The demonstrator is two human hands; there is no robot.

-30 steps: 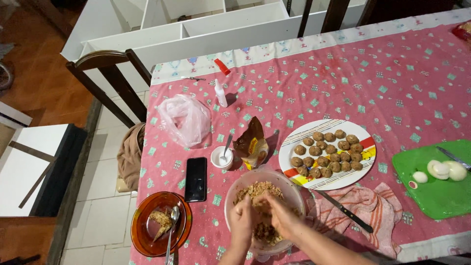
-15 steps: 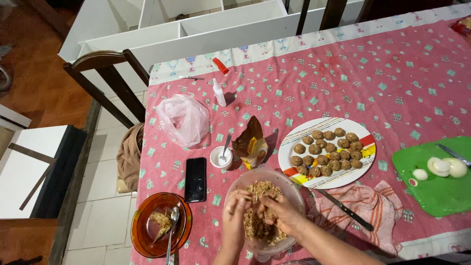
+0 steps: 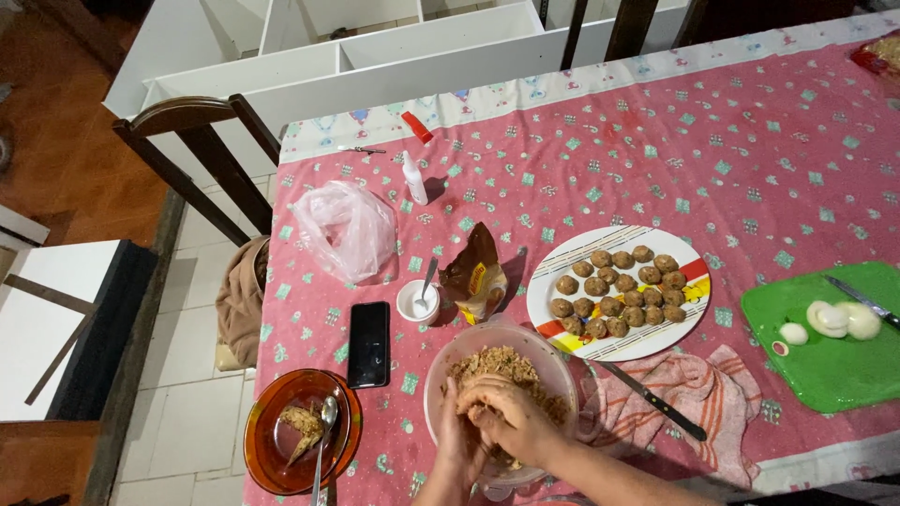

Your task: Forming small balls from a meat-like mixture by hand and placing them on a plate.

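Right, both my hands are in the clear bowl (image 3: 502, 349) at the near edge of the bench (image 3: 750, 122). Right hand (image 3: 511, 417) curled over a lump of the brown mince mix (image 3: 506, 367), grip closed around it; left hand (image 3: 457, 440) pressed against the same lump from the side, fingers partly closed, can't tell how much it actually holds. Crowding the bowl: striped cloth (image 3: 694, 389) touching its right side with a black-handled knife (image 3: 652, 401) lying on it; plate of formed balls (image 3: 614, 281) just behind-right; torn brown packet (image 3: 475, 276) and small white cup with spoon (image 3: 417, 300) just behind-left. Phone (image 3: 368, 343) beside the bowl on the left, amber dish with spoon (image 3: 300, 442) near the corner. Green cutting board (image 3: 825, 356) with onion pieces (image 3: 834, 320) and a second knife (image 3: 862, 300) well apart to the right. Plastic bag (image 3: 345, 230) and small white bottle (image 3: 413, 178) further back.
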